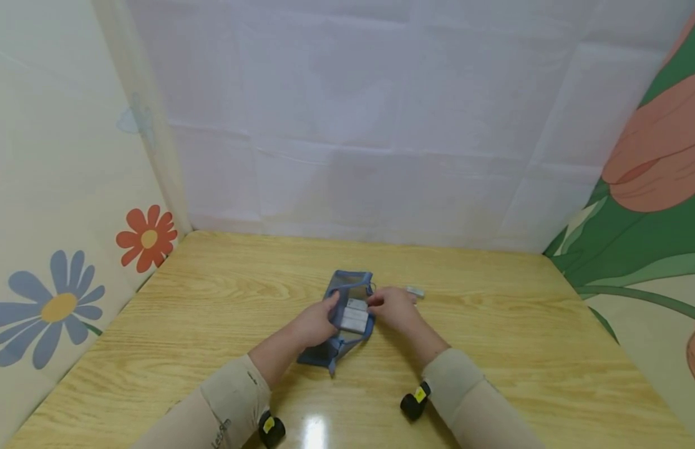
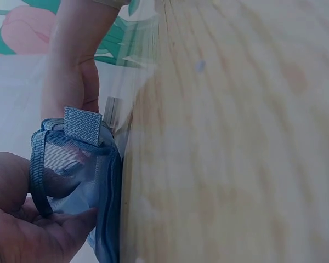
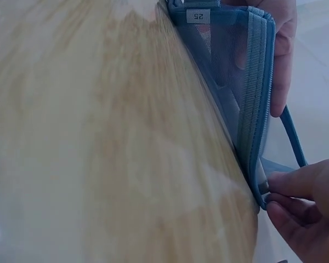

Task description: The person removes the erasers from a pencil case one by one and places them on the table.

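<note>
A blue mesh zip pouch (image 1: 372,325) lies on its side on the table, its mouth facing right. My left hand (image 1: 319,321) grips its upper side, thumb on top, and holds the mouth open; in the left wrist view the fingers reach through a blue strap loop (image 2: 37,175). Small white boxes (image 1: 355,319) lie just inside the mouth. At the opening, my right hand (image 1: 397,307) pinches the end of a small pale box (image 3: 263,183), mostly hidden by the pouch edge and fingertips.
Just beyond my right hand lies another small whitish box (image 1: 415,291), partly hidden by the hand. The wood-grain table (image 1: 493,324) ends at a white cloth backdrop (image 1: 381,156), with flower-printed side panels (image 1: 55,187).
</note>
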### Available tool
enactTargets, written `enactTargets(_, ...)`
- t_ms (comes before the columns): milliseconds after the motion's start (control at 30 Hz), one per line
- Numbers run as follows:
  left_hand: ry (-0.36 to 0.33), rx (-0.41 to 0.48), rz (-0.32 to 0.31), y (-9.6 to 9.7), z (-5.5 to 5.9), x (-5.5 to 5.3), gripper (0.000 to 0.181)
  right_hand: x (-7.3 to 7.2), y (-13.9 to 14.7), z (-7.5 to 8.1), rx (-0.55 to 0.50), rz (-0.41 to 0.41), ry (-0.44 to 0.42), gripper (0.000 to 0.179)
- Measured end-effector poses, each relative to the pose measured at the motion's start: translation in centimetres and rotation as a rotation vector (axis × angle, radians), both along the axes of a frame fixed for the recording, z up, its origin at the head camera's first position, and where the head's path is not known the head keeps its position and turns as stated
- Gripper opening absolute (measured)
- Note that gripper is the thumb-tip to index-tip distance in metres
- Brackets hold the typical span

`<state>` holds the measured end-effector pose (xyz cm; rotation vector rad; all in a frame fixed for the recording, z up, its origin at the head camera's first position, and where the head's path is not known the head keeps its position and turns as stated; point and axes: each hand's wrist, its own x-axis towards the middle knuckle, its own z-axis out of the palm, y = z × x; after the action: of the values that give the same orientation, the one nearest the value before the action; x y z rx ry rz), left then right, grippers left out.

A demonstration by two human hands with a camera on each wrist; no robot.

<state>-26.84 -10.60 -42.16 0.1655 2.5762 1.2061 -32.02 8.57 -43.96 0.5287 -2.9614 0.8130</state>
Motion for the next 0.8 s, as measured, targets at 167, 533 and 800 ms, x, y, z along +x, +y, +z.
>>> enactTargets(167, 0.001, -0.007, -0.002, 0.01, 0.10, 0.01, 0.077, -0.10, -0.35, -0.03, 0.008, -0.012, 0.011, 0.010)
enactTargets(533, 0.004, -0.045, -0.022, -0.03, 0.12, -0.13, 0.077, -0.38, -0.70, 0.34, 0.038, -0.066, -0.035, 0.009)
enactTargets(800, 0.033, -0.059, -0.028, -0.13, -0.14, -0.14, 0.079, -0.47, -1.06, -0.13, -0.019, -0.053, -0.026, 0.010)
